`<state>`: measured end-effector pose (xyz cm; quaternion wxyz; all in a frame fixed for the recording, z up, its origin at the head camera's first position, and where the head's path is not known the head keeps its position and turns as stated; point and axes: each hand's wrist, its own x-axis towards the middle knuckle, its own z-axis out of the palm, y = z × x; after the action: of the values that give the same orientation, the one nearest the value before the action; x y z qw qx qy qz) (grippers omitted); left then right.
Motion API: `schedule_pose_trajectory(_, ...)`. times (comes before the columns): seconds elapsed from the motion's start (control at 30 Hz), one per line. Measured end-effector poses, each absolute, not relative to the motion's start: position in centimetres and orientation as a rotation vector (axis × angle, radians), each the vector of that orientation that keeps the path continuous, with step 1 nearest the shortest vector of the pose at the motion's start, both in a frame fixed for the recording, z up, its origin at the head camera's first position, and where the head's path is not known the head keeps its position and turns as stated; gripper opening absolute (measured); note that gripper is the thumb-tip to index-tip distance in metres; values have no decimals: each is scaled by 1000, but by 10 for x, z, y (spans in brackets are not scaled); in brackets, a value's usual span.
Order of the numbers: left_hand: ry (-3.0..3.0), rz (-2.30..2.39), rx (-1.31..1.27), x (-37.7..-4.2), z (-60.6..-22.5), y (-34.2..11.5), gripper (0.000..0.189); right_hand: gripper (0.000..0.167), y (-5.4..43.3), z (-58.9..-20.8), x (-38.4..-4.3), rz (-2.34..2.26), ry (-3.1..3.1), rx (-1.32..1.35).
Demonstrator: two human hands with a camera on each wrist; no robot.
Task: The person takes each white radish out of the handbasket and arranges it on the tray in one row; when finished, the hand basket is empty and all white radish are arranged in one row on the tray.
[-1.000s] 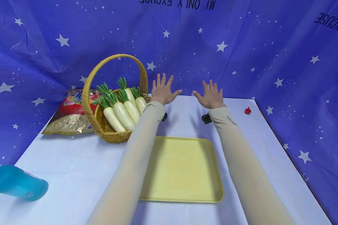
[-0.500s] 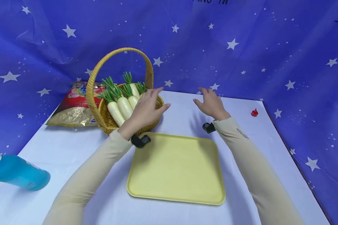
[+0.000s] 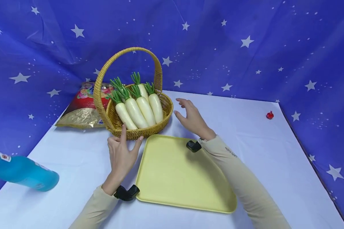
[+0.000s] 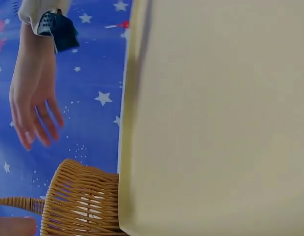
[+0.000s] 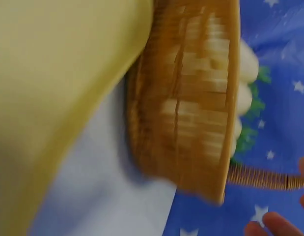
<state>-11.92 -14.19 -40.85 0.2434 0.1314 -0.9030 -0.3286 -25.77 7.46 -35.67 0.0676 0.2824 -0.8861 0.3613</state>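
A wicker basket (image 3: pixel 149 130) with a tall arched handle holds several white radishes (image 3: pixel 144 109) with green tops. At its front left is my left hand (image 3: pixel 121 156), index finger and thumb stretched apart, the index tip close to the rim; whether it touches cannot be told. My right hand (image 3: pixel 192 119) is just right of the basket, its fingers loosely bent and holding nothing. The left wrist view also shows the right hand (image 4: pixel 36 93) beyond the basket (image 4: pixel 83 196). In the blurred right wrist view, the basket (image 5: pixel 191 103) stands beside fingertips (image 5: pixel 274 223) at the lower right.
A yellow tray (image 3: pixel 183 178) lies in front of the basket, under the right forearm. Behind the basket on the left leans a red and gold food bag (image 3: pixel 84 108). A blue bottle (image 3: pixel 28 173) is at far left, a small red object (image 3: pixel 270 115) at far right.
My left hand has come back and down from the far side to the basket's front left. My right hand has moved left toward the basket. The head view has shifted slightly.
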Motion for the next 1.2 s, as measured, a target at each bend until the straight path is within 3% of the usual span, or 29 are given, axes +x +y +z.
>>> schedule_pose_trajectory(0.23,-2410,-1128,545,-131,-422,-142,64,41,34,-368,-247,1370,-2450,927)
schedule_pose_trajectory(0.6,-2191,-1291,518,-150,-430,-146,51,40,-6,-384,-260,1686,-2415,809)
schedule_pose_trajectory(0.93,-2230,-1352,532,-149,-424,-151,53,51,-20,-372,-284,1379,-2783,548)
schedule_pose_trajectory(1.2,-2254,-1337,540,-149,-423,-150,53,54,-25,-363,-301,1298,-3030,575)
